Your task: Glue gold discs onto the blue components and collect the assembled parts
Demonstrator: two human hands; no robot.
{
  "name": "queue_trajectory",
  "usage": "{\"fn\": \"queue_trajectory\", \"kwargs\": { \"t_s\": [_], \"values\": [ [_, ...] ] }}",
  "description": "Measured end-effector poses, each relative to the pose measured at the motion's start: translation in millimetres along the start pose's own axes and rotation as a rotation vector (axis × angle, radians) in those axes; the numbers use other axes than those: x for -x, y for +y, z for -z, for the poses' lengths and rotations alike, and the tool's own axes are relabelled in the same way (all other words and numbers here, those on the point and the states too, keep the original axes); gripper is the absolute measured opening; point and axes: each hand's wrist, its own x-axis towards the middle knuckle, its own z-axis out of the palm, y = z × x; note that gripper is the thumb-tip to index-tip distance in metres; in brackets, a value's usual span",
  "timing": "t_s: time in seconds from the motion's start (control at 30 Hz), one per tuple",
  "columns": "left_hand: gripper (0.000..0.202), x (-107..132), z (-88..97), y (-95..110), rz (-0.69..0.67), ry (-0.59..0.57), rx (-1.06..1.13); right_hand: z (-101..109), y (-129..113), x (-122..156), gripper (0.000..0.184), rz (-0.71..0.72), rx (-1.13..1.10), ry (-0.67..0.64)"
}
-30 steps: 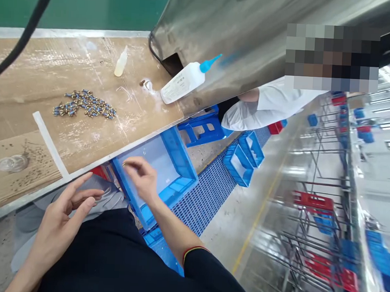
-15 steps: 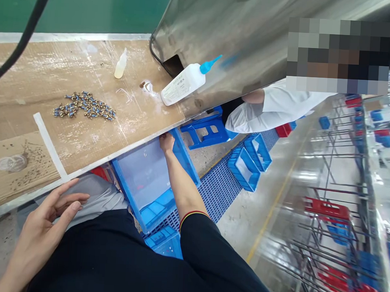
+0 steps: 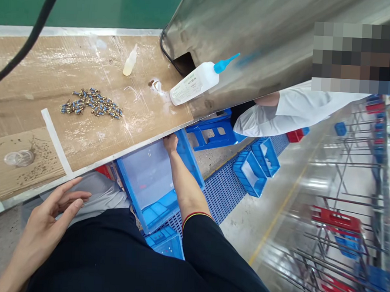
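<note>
By the bench (image 3: 150,122), the right hand (image 3: 170,143) is now shifted to the far side of the blue crate (image 3: 191,162), suggesting work centres there; fingertips hidden, grip untellable | left hand (image 3: 50,220) hangs empty, fingers apart | blue-and-brass parts (image 3: 99,103) lie heaped on the bench.

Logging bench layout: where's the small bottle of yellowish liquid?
Head view, upper left: the small bottle is on the bench, left of the blue-capped bottle.

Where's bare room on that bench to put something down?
Behind the heap of parts, left of the small bottle; also between heap and the bench's front edge. Crowded: left of the tape strip, with clear dishes beside dark specks.
</note>
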Motion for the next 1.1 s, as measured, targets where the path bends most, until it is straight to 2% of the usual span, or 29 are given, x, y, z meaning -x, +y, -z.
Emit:
{"fn": "queue_trajectory", "kwargs": {
  "t_s": [0.2,0.43,0.6,0.7,0.83,0.97,1.03,1.1],
  "values": [
    [0.081,0.2,1.9,-3.2,0.002,-0.004,0.012,-0.3,-3.7,0.6,0.040,-0.096,-0.043,-0.025],
    [0.081,2.2,5.3,-2.3,0.008,-0.007,0.039,3.8,-6.9,7.5,0.041,-0.122,-0.118,-0.021],
    [0.080,2.7,6.2,-3.9,0.002,-0.004,0.034,12.8,-14.6,10.6,0.041,-0.141,-0.172,-0.006],
    [0.078,2.6,6.1,-2.5,-0.017,0.002,0.038,24.9,-18.5,18.3,0.039,-0.139,-0.227,0.039],
    [0.076,4.1,6.4,0.5,-0.041,0.011,0.058,52.2,-25.0,53.1,0.041,-0.113,-0.336,0.197],
    [0.072,5.3,8.9,-1.0,-0.044,0.022,0.081,84.6,-47.5,112.9,0.079,-0.024,-0.477,0.419],
    [0.070,5.0,11.3,-2.7,-0.048,0.011,0.078,100.4,-72.1,142.1,0.078,0.064,-0.544,0.470],
    [0.068,5.3,14.5,-3.7,-0.055,-0.004,0.066,114.6,-109.0,163.2,0.062,0.217,-0.591,0.431]
  ]
}}
